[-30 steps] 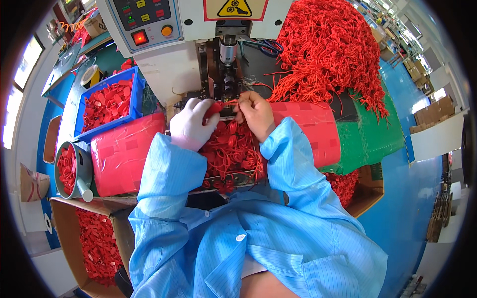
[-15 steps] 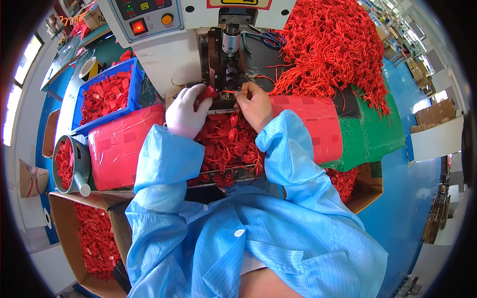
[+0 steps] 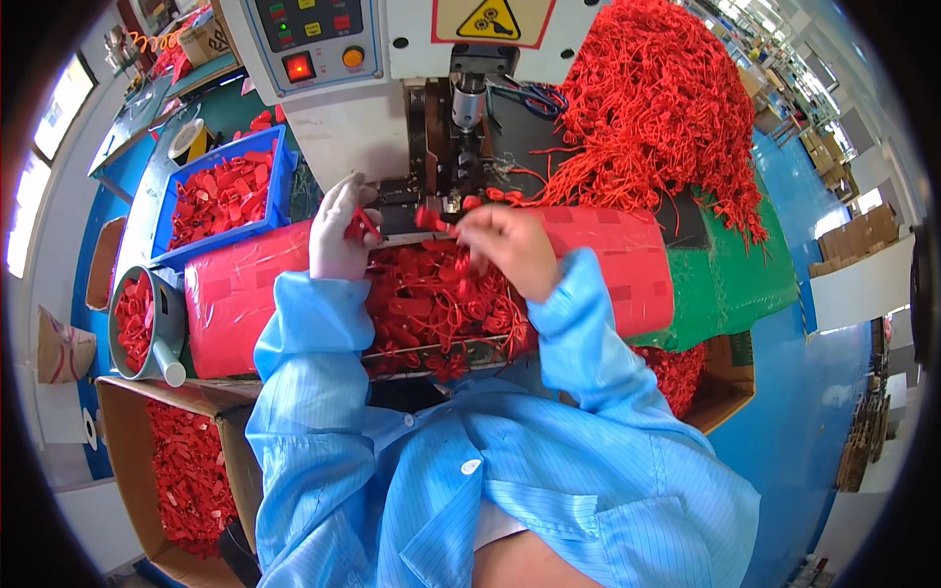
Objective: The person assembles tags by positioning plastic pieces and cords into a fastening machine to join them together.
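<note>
Hands parted since earlier frame: gloved left hand (image 3: pixel 336 232) drawn leftward, bare right hand (image 3: pixel 512 247) backed over tray (image 3: pixel 421 349). Left curls around red tab (image 3: pixel 362 228); right pinched narrow, red piece (image 3: pixel 428 218) just beyond, grip too blurred to tell. Tray centred before press (image 3: pixel 348 137), probably for short reach. Left points away from body; right forearm (image 3: pixel 590 333) slants inward.

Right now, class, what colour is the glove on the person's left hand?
White glove on the left hand, best seen in the head view.

Yellow gears-and-hand warning triangle (image 3: pixel 489 20) on the front of the white machine (image 3: pixel 421 61)
</note>
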A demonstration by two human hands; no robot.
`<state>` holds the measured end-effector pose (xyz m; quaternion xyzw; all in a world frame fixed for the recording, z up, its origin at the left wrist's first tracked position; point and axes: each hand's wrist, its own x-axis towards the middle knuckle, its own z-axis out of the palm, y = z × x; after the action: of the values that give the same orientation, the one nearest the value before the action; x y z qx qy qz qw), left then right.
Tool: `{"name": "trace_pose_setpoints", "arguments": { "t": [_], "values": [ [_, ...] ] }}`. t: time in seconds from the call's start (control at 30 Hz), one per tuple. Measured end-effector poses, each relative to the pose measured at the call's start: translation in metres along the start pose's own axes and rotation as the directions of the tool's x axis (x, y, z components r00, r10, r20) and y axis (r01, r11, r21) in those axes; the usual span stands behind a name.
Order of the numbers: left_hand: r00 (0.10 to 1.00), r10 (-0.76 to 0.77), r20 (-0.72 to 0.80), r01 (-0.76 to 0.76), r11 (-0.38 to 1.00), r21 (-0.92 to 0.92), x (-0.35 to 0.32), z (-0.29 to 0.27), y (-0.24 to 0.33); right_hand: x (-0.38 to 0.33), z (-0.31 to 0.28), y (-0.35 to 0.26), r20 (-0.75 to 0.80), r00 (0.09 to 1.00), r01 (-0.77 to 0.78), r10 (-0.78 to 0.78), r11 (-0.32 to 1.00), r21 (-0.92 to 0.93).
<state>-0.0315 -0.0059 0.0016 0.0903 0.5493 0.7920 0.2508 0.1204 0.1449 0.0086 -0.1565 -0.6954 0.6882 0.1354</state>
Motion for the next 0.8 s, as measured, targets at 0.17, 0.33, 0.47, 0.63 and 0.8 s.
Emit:
{"name": "trace_pose_setpoints", "arguments": {
  "t": [0.17,0.33,0.47,0.63,0.8],
  "values": [
    [0.98,0.116,0.162,-0.037,0.904,-0.425,0.013,-0.028,-0.025,-0.007,-0.038,-0.017,-0.004,0.996,0.088,-0.09,0.984,-0.155],
    [0.98,0.127,0.156,-0.082,0.96,-0.268,0.017,-0.012,-0.026,0.084,-0.116,0.056,-0.145,0.794,0.106,-0.59,0.369,-0.923],
    [0.991,0.122,0.064,-0.107,0.975,-0.192,0.011,-0.01,-0.024,0.11,-0.102,0.063,-0.263,0.874,-0.267,-0.409,0.049,-0.962],
    [0.939,0.333,0.09,-0.344,0.889,0.303,0.008,-0.009,-0.022,0.12,-0.128,0.056,-0.536,0.836,-0.143,-0.113,0.9,-0.412],
    [0.988,0.148,0.049,-0.155,0.96,0.232,-0.002,0.003,-0.013,0.07,-0.124,-0.003,-0.764,0.543,0.628,-0.349,0.772,0.094]
  ]
}}
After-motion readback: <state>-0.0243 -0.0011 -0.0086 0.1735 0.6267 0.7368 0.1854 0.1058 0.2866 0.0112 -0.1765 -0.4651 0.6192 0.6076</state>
